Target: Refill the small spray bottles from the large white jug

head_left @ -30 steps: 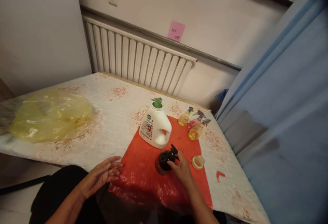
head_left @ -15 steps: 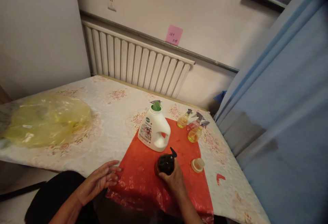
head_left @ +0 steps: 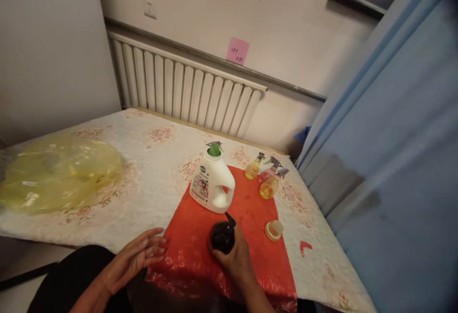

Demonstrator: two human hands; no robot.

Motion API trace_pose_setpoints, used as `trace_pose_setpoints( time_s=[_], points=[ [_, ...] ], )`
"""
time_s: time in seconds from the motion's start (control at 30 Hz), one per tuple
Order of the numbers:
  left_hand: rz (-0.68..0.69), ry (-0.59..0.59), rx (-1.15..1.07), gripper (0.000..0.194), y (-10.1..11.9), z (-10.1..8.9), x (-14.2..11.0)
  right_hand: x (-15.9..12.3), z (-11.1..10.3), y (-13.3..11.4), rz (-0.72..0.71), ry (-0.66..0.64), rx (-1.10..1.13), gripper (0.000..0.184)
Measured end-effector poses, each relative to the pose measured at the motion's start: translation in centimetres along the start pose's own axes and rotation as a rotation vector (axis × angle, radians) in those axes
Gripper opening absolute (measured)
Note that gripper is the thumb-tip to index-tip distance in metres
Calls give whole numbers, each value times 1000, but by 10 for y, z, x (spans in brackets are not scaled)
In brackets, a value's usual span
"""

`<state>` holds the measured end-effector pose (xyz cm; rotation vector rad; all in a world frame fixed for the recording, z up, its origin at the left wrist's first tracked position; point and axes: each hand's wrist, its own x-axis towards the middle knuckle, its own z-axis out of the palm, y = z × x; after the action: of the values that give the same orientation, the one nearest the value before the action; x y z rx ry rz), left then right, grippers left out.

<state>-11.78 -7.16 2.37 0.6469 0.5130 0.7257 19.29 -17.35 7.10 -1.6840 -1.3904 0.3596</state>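
Observation:
My right hand [head_left: 232, 258] is wrapped around a dark pump bottle [head_left: 222, 237] with a black pump head, over the red plastic sheet [head_left: 189, 251]. My left hand [head_left: 138, 255] hangs at the table's front edge, left of the red sheet, fingers apart and holding nothing. Just behind the pump bottle stands a white detergent jug [head_left: 211, 184] with a green spout and no cap on it. A pale cap [head_left: 274, 230] lies on the sheet to the right of my right hand.
Several small spray bottles with yellow or pink liquid, one a yellow spray bottle [head_left: 268, 189], stand at the sheet's back right. A yellow plastic bag [head_left: 60, 172] lies on the left of the flowered tablecloth [head_left: 150, 165]. A blue curtain [head_left: 386, 151] hangs along the right side.
My right hand has shifted the pump bottle slightly left and nearer to me, and its nozzle now points more toward the jug. My left hand stays almost in place. The view has turned slightly.

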Motion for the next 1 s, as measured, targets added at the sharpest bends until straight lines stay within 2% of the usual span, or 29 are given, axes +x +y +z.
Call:
trace_pose_setpoints(
  time_s=[0.33,0.57,0.7,0.8,1.0],
  points=[
    [-25,23,-34,35,1,1,2,-1,-26,-23,61,-65,78,69],
    [-32,14,-32,35,0,0,2,5,-36,-21,99,-75,151,67],
    [-29,16,-32,37,-1,0,2,32,-51,-7,78,71,26,62],
    [-40,41,-25,38,-1,-2,3,59,-58,12,122,188,-61,65],
    [-74,84,-14,43,-7,-16,8,116,-56,53,149,358,-102,61]
  ],
)
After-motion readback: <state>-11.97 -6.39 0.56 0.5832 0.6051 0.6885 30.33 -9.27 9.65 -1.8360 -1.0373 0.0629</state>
